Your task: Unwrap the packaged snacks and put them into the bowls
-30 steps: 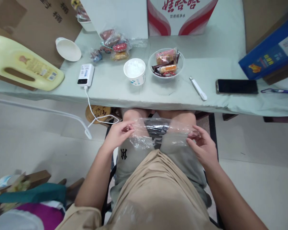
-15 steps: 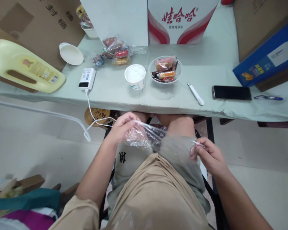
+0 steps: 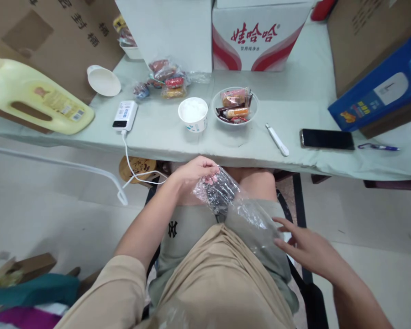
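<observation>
The plastic bag (image 3: 250,214) was clear, the shorts (image 3: 192,230) grey, the tablecloth (image 3: 294,96) pale green, the jug (image 3: 37,100) yellow, the carton (image 3: 256,45) white with red swirls.

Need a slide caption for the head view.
Seated person's left hand pinches a clear plastic bag; right hand open beside it.

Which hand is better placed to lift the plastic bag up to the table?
Left. The left hand grips the plastic bag at its upper end, just under the table edge. The right hand is open, fingers spread, by the bag's lower end over the lap.
</observation>
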Demonstrator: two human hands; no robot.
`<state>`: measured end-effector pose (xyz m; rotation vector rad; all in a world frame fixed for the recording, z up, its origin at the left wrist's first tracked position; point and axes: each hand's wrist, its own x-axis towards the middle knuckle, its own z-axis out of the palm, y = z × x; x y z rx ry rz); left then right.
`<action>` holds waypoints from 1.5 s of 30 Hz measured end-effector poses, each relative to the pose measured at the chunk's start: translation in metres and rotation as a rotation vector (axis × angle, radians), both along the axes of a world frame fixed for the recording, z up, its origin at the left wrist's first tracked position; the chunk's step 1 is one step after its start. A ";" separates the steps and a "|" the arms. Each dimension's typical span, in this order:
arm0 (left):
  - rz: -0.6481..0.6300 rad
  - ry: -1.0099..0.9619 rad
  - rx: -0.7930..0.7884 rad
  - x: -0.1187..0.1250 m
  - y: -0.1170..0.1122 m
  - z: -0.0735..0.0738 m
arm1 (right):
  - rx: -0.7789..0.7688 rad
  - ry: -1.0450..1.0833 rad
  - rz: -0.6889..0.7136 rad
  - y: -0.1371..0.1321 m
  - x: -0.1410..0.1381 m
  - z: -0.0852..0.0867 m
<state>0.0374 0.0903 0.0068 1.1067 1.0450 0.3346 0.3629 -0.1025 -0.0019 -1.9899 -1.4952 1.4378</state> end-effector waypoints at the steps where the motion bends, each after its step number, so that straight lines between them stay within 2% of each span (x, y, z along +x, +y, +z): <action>1: -0.012 0.001 0.002 0.003 -0.001 0.001 | 0.068 -0.108 0.074 0.009 -0.001 0.006; 3: -0.059 -0.001 0.000 0.011 -0.003 0.006 | 0.245 -0.133 0.104 0.033 -0.010 0.013; 5: -0.125 -0.020 -0.005 0.018 -0.002 0.014 | 0.413 0.037 0.128 0.060 -0.031 0.013; 7: -0.196 -0.054 -0.012 0.022 0.001 0.023 | 0.385 0.283 0.215 0.082 -0.057 0.010; 9: -0.225 -0.111 -0.047 0.021 0.005 0.027 | 0.294 0.385 0.326 0.093 -0.084 0.010; 10: -0.185 -0.160 -0.077 0.019 0.007 0.026 | 0.258 0.411 0.350 0.095 -0.096 0.012; 11: -0.093 -0.230 -0.103 0.016 0.008 0.022 | 0.227 0.440 0.342 0.096 -0.106 0.015; 12: 0.040 -0.318 -0.120 0.012 0.007 0.016 | 0.203 0.486 0.296 0.096 -0.114 0.017; 14: 0.332 -0.512 -0.142 0.006 -0.002 0.000 | 0.149 0.611 0.099 0.095 -0.125 0.021; 15: 0.411 -0.592 -0.167 0.004 -0.010 -0.009 | 0.124 0.656 -0.017 0.096 -0.128 0.020; 18: 0.309 -0.708 -0.352 0.005 -0.042 -0.033 | 0.080 0.657 -0.284 0.099 -0.129 0.010; 20: 0.266 -0.646 -0.382 0.010 -0.059 -0.040 | 0.057 0.628 -0.373 0.100 -0.125 0.001; 24: 0.315 -0.400 -0.289 0.021 -0.071 -0.041 | 0.012 0.668 -0.474 0.095 -0.114 -0.011; 27: 0.332 -0.319 -0.274 0.022 -0.066 -0.040 | -0.050 0.646 -0.466 0.089 -0.109 -0.017; 30: 0.303 -0.206 -0.130 0.020 -0.065 -0.043 | -0.061 0.598 -0.439 0.084 -0.105 -0.023; 33: 0.320 -0.163 0.062 0.015 -0.071 -0.045 | 0.030 0.604 -0.409 0.077 -0.100 -0.025; 37: 0.356 -0.249 0.106 0.007 -0.088 -0.040 | 0.189 0.616 -0.386 0.064 -0.094 -0.018; 40: 0.328 -0.261 0.146 0.005 -0.096 -0.034 | 0.279 0.558 -0.324 0.054 -0.093 -0.013; 42: 0.304 -0.219 0.229 0.007 -0.096 -0.031 | 0.324 0.500 -0.235 0.050 -0.092 -0.012; 45: 0.238 -0.015 0.459 0.011 -0.092 -0.027 | 0.422 0.315 -0.110 0.051 -0.091 -0.015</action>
